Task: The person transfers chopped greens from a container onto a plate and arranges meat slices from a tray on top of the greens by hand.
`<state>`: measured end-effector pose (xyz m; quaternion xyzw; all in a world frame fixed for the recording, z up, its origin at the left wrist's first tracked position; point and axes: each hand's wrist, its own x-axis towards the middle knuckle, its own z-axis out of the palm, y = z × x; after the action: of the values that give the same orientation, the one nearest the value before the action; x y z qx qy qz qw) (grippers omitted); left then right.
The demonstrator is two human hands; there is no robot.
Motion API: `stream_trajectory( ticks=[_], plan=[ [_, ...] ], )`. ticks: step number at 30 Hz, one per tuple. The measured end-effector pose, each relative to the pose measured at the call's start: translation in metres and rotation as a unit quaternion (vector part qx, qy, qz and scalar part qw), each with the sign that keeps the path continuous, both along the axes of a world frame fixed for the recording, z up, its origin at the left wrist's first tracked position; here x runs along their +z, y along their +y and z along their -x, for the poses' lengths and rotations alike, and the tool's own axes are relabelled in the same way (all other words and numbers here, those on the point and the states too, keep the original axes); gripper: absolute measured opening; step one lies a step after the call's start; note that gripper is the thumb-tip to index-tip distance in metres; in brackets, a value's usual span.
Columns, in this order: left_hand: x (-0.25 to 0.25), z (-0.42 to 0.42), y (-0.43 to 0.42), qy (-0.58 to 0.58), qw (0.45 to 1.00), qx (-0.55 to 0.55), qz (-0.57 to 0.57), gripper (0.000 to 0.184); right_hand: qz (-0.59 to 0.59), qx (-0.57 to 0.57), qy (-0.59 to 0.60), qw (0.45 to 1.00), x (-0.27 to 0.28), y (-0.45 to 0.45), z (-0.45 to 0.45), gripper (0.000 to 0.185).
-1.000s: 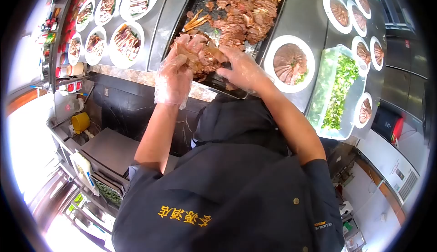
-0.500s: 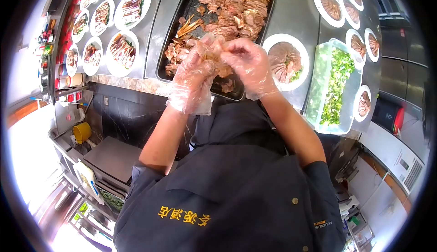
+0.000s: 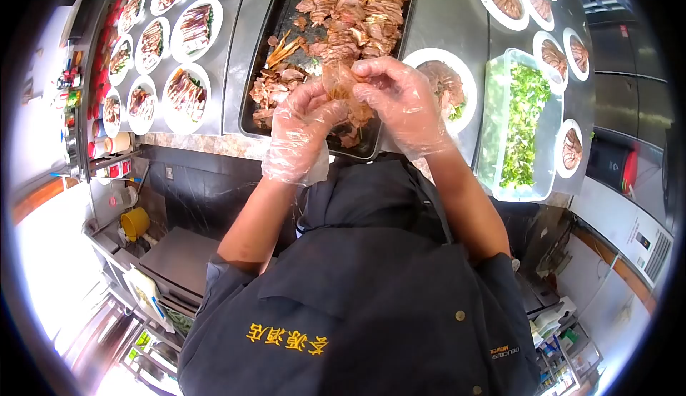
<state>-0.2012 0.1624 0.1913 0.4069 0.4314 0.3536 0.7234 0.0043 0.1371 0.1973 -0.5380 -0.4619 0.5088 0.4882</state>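
Observation:
Both hands wear clear plastic gloves and meet over the near end of a black tray (image 3: 249,101). My left hand (image 3: 301,130) pinches the left edge of a thin brown meat slice (image 3: 340,83). The fingers of my right hand (image 3: 406,103) are closed on the slice's right side. Behind them, rows of sliced meat (image 3: 361,17) fill much of the tray. Loose meat pieces (image 3: 275,85) lie left of my left hand. A white plate (image 3: 468,99) with fanned meat slices and some green leaves sits just right of my right hand, which partly covers its edge.
A clear plastic box (image 3: 493,124) of chopped green leaves (image 3: 525,124) stands at the right. Several white plates of meat surround it, one (image 3: 569,149) at its right edge. More oval plates, such as this one (image 3: 186,100), cover the left counter. The counter's stone edge (image 3: 207,143) runs below.
Earlier my hands held a clump of meat low over the tray; now a single thin slice is stretched between them. The tray and plates have shifted slightly left and up in view.

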Motion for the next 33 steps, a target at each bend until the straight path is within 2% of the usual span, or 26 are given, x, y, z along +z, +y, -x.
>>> stream_trajectory(
  ticks=[3, 6, 7, 9, 10, 11, 12, 13, 15, 16, 18, 19, 21, 23, 25, 26, 29, 32, 33],
  plan=[
    [-0.002, 0.002, -0.001, 0.062, 0.998, -0.006, -0.027, 0.042, 0.041, 0.042, 0.056, 0.997, 0.002, -0.006, -0.001, 0.036],
    [-0.011, 0.003, -0.003, 0.092, 0.994, -0.001, -0.051, 0.041, 0.087, 0.066, 0.033, 0.993, 0.004, -0.006, 0.0, 0.037],
    [-0.018, 0.002, -0.003, 0.118, 0.988, 0.018, -0.095, 0.04, 0.088, 0.067, 0.032, 0.993, 0.0, -0.007, 0.001, 0.037],
    [-0.014, -0.004, -0.004, 0.144, 0.979, 0.038, -0.137, 0.039, 0.058, -0.011, 0.082, 0.995, -0.008, -0.011, 0.008, 0.038],
    [-0.011, -0.009, -0.005, 0.092, 0.99, 0.065, -0.087, 0.037, 0.058, -0.009, 0.082, 0.995, -0.009, -0.01, 0.014, 0.038],
    [-0.007, -0.013, -0.007, 0.039, 0.995, 0.09, -0.036, 0.035, -0.006, -0.035, -0.063, 0.997, -0.007, -0.008, 0.022, 0.038],
    [-0.016, -0.009, -0.01, -0.001, 0.998, 0.064, -0.007, 0.033, -0.07, -0.061, -0.207, 0.974, -0.006, -0.009, 0.029, 0.038],
    [-0.022, -0.007, -0.009, -0.001, 0.998, 0.064, -0.007, 0.033, -0.158, -0.052, -0.266, 0.949, -0.005, -0.011, 0.031, 0.036],
    [-0.03, -0.004, -0.006, -0.031, 0.999, 0.023, 0.032, 0.032, -0.128, -0.013, -0.169, 0.977, -0.004, -0.015, 0.035, 0.036],
    [-0.032, 0.002, -0.005, -0.033, 0.998, 0.011, 0.048, 0.031, -0.128, -0.012, -0.169, 0.977, -0.005, -0.015, 0.033, 0.036],
    [-0.032, 0.0, -0.008, -0.047, 0.997, 0.028, 0.047, 0.03, -0.053, -0.068, -0.051, 0.995, -0.007, -0.015, 0.027, 0.03],
    [-0.031, -0.001, -0.009, -0.061, 0.996, 0.045, 0.046, 0.029, -0.052, -0.068, -0.051, 0.995, -0.01, -0.014, 0.023, 0.03],
    [-0.026, -0.005, -0.008, -0.073, 0.995, 0.038, 0.05, 0.029, 0.005, -0.082, 0.075, 0.994, -0.014, -0.013, 0.017, 0.024],
    [-0.026, -0.01, -0.006, -0.085, 0.995, 0.029, 0.053, 0.029, 0.013, -0.088, 0.089, 0.992, -0.014, -0.012, 0.017, 0.022],
    [-0.031, -0.013, -0.007, -0.104, 0.993, 0.023, 0.058, 0.032, -0.02, -0.099, -0.036, 0.994, -0.017, -0.013, 0.019, 0.025],
    [-0.033, -0.014, -0.007, -0.105, 0.993, 0.022, 0.058, 0.032, -0.019, -0.1, -0.037, 0.994, -0.02, -0.013, 0.02, 0.025],
    [-0.044, -0.015, -0.003, -0.094, 0.993, 0.035, 0.067, 0.032, -0.011, -0.082, 0.01, 0.997, -0.038, -0.011, 0.024, 0.025],
    [-0.051, -0.005, 0.002, -0.203, 0.961, 0.071, 0.176, 0.028, 0.017, 0.021, 0.094, 0.995, -0.061, -0.01, 0.027, 0.023],
    [-0.06, 0.0, 0.002, -0.202, 0.96, 0.071, 0.179, 0.028, 0.02, 0.02, 0.094, 0.995, -0.07, -0.01, 0.026, 0.023]
  ],
)
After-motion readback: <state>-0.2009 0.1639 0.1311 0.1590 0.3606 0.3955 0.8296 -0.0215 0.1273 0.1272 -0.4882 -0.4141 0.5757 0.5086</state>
